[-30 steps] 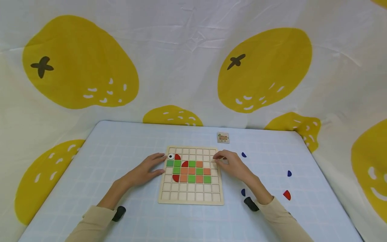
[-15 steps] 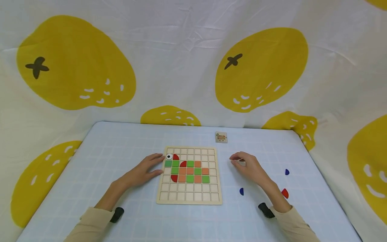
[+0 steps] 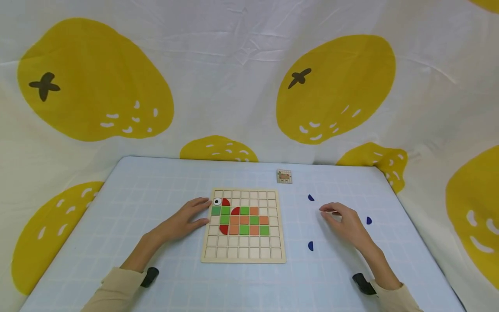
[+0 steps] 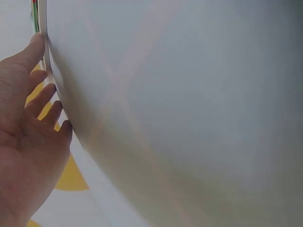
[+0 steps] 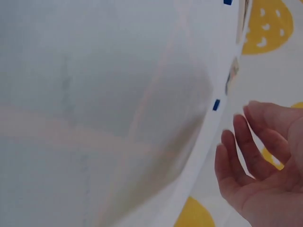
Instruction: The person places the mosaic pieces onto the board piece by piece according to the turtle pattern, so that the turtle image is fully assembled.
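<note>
In the head view, a square wooden grid board (image 3: 243, 255) lies on the table with green, orange and red tiles and an eye tile (image 3: 217, 201) set in its cells. My left hand (image 3: 179, 220), fingers extended, rests at the board's left edge; the left wrist view shows the fingertips (image 4: 38, 41) along that edge. Right of the board, my right hand (image 3: 345, 221) hovers over the table, fingers loosely bent and holding nothing. About it lie three dark blue half-round pieces: one back left (image 3: 310, 197), one to its right (image 3: 368, 220), another front left (image 3: 310, 246).
Behind the board, near the table's back edge, lies a small picture card (image 3: 284, 176). The table wears a pale blue checked cloth (image 3: 156, 190). A white curtain (image 3: 226, 86) with yellow fruit prints hangs behind and beside it.
My right hand has moved from the board's right edge out to the right. The back blue piece shows again; the red wedge is now hidden by the right arm. My left hand stays put.
</note>
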Action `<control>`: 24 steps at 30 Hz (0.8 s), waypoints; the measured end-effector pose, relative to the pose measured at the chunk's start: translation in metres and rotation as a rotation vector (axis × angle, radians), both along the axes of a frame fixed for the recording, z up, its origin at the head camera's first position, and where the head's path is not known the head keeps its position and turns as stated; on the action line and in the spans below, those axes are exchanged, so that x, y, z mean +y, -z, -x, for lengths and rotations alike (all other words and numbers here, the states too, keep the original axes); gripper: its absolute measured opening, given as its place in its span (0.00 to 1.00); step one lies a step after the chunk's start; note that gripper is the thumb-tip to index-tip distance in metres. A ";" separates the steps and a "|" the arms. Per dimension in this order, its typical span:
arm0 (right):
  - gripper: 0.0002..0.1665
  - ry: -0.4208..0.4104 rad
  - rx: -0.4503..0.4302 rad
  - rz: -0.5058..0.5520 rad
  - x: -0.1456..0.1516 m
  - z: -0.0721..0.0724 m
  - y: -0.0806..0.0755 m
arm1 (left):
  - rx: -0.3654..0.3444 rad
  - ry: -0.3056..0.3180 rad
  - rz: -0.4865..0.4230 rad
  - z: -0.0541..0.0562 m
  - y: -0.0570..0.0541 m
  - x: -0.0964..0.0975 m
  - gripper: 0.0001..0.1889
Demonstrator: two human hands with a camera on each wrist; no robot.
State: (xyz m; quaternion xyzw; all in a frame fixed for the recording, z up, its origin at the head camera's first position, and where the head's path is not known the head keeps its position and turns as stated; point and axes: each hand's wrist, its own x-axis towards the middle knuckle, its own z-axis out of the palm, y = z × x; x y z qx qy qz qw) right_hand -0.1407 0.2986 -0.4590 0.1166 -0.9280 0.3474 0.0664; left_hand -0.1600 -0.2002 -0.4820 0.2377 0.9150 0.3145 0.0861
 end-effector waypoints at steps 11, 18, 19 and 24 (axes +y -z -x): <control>0.11 0.088 0.004 -0.097 0.043 -0.022 0.007 | 0.000 -0.001 0.015 0.001 0.001 0.000 0.33; 0.14 0.098 -0.022 -0.114 0.067 -0.036 0.009 | -0.016 0.002 0.009 0.001 -0.001 0.000 0.33; 0.15 0.102 -0.027 -0.123 0.070 -0.038 0.010 | -0.016 0.001 0.008 0.001 -0.001 0.000 0.33; 0.19 0.125 -0.059 -0.160 0.080 -0.049 0.014 | -0.012 0.005 -0.001 0.001 -0.001 0.000 0.33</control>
